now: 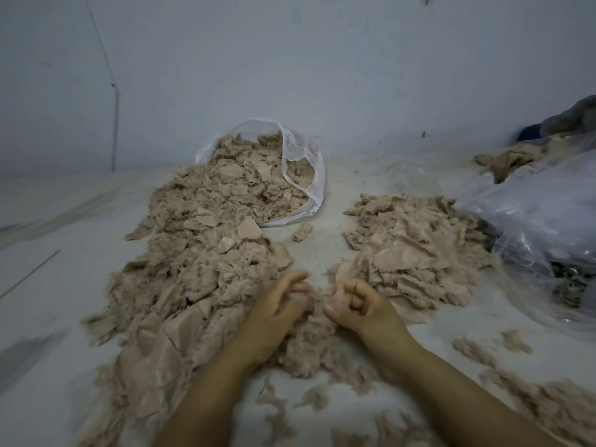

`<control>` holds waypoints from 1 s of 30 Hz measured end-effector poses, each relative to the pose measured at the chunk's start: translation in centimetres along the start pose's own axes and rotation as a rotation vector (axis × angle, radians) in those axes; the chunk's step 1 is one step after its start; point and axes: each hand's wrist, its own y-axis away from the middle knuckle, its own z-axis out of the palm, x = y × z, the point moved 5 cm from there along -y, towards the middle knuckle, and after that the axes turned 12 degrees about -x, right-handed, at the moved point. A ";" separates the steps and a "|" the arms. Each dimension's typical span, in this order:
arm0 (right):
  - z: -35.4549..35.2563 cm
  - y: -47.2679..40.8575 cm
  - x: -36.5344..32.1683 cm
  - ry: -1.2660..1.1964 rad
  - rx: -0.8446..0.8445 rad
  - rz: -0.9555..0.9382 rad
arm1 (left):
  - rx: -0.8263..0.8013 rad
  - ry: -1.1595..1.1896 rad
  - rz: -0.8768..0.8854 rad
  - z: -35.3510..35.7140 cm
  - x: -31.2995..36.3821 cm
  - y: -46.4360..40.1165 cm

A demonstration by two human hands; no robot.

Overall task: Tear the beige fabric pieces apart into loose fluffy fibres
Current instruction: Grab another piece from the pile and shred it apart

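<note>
You are mid-tear: your left hand (279,304) and right hand (356,304) sit close together low in the middle of the view, each with its fingers (298,287) curled tight, and between them a small beige scrap of fuzzy fabric (317,300) is stretched, pinched at either end. The motion blur hides exactly how much cloth each hand has, but both are plainly closed on it rather than slack. Just under your wrists lies a soft beige heap of loose fluffy fibre (309,346), with more wisps trailing off to your right, which I take to be the finished output. To your left, a long beige mound of untorn fabric pieces (200,262) spills from a clear crumpled plastic bag (303,162) lying on its side near the pale grey wall (290,59); a second, smaller beige pile of flat fabric pieces (416,250) lies to your right, beside a large clear plastic sheet or sack (541,214). Everything rests on the pale, dusty floor (64,269). Judging by how much flat cloth is left in both piles, you are far from done. The next move, as I read it, calls for drawing your hands apart until the scrap gives way, teasing the halves into fluff, dropping it on the heap below, then reaching for a fresh piece from whichever pile is nearer.
</note>
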 end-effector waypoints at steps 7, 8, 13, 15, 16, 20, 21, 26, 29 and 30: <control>-1.3 -0.1 0.1 -0.069 0.112 0.011 | 0.410 0.164 -0.051 -1.9 -0.9 -0.2; -1.4 -0.2 0.0 -0.079 0.115 0.004 | 0.442 0.167 -0.030 -2.4 -0.8 0.0; -0.5 0.0 -0.3 0.056 0.056 -0.029 | 0.110 -0.002 0.035 0.5 0.4 -0.2; 0.0 0.1 -0.4 0.161 0.041 -0.059 | 0.018 0.023 0.004 1.8 0.2 -0.5; 0.0 0.0 -0.4 0.200 0.043 -0.069 | 0.029 0.036 0.022 2.0 0.1 -0.6; -0.2 -0.3 0.1 0.234 0.043 0.004 | 0.130 0.140 0.126 1.2 0.5 -0.5; 0.0 -0.3 0.3 0.255 0.018 0.024 | 0.137 0.135 0.140 1.1 0.6 -0.5; 0.2 -0.4 0.4 0.259 -0.005 0.026 | 0.161 0.040 0.118 1.2 0.1 -0.7; 0.1 -0.4 0.1 0.252 0.030 0.021 | 0.222 0.042 0.086 0.8 -0.3 -0.8; 0.1 -0.2 0.0 0.254 0.028 0.013 | 0.231 0.043 0.081 0.7 -0.3 -0.9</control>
